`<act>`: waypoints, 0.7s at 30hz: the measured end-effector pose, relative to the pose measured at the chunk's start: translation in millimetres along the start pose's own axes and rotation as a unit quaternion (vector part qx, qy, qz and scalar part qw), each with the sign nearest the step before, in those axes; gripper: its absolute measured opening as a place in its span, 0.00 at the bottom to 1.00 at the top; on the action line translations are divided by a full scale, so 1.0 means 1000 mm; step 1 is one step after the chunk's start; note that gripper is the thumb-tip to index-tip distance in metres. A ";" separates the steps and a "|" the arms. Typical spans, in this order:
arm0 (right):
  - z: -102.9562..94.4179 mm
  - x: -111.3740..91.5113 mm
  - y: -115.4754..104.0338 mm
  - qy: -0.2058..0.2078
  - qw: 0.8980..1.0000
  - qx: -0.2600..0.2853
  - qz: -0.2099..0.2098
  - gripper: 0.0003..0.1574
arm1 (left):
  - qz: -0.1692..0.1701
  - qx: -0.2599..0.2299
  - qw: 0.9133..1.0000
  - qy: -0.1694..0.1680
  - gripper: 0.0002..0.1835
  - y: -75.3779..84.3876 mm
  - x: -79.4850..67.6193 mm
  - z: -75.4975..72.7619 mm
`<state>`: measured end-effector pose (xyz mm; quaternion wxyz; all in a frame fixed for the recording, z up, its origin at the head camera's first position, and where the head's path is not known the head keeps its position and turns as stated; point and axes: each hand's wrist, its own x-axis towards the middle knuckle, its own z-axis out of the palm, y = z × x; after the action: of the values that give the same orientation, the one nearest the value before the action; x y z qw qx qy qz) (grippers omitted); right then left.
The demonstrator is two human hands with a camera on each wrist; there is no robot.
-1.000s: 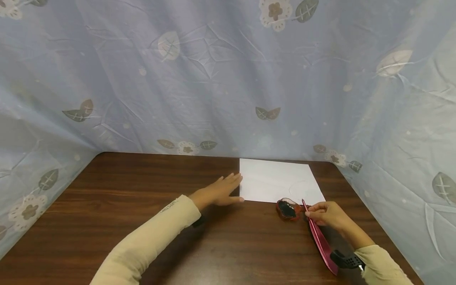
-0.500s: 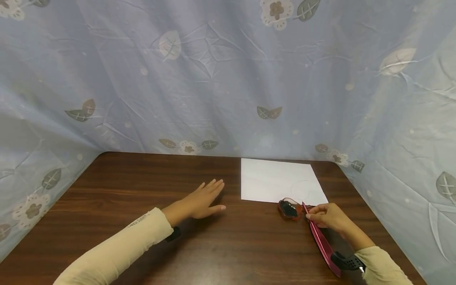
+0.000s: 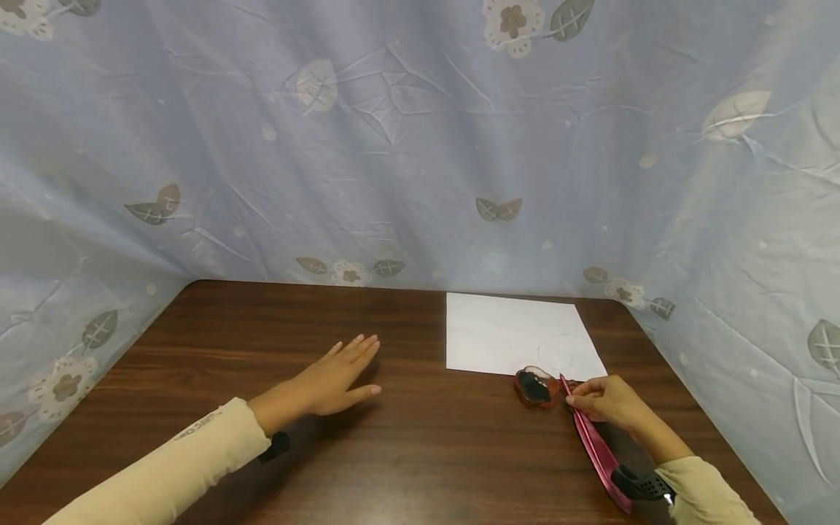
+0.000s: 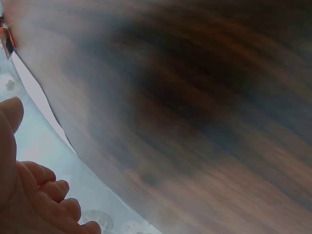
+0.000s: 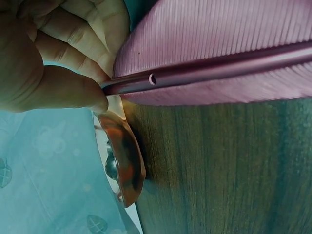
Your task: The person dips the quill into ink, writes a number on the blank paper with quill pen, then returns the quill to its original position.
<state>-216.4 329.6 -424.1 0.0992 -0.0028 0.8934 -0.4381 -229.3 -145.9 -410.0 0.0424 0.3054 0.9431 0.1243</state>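
Observation:
My right hand (image 3: 607,401) pinches a pink feather quill (image 3: 596,452) between thumb and fingers near its pointed end. In the right wrist view, the ribbed pink vanes spread along a smooth shaft (image 5: 204,72) with a small hole, and the thumb presses the shaft's end. Right by the quill's tip sits a small reddish, wavy-edged dish (image 3: 534,386) with something dark inside. Behind it lies a white sheet of paper (image 3: 492,332) bearing a faint curved line. My left hand (image 3: 328,383) is over the table, left of the paper, fingers extended and holding nothing.
The dark wooden table (image 3: 420,452) has a pale blue patterned cloth (image 3: 394,160) hanging behind it and at both sides. The paper lies at the table's far right, near the back edge. A black band (image 3: 639,483) is on my right wrist.
My left hand has moved left, away from the paper's left edge. The right hand keeps its pinch on the quill in about the same place.

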 end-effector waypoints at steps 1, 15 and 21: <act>0.000 0.000 -0.001 0.002 1.000 -0.007 -0.001 0.17 | -0.002 0.002 1.000 0.001 0.42 -0.001 -0.002 -0.001; -0.001 -0.001 -0.003 0.029 0.992 -0.116 -0.029 0.15 | -0.009 -0.003 1.000 0.015 0.42 -0.009 -0.023 -0.012; -0.008 -0.003 -0.009 0.019 0.991 -0.132 -0.033 0.17 | -0.014 -0.001 1.000 0.027 0.42 -0.012 -0.027 -0.019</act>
<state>-215.3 331.1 -412.0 0.0668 -0.0372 0.9445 -0.3194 -217.0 -174.8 -395.1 0.0189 0.2883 0.9481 0.1329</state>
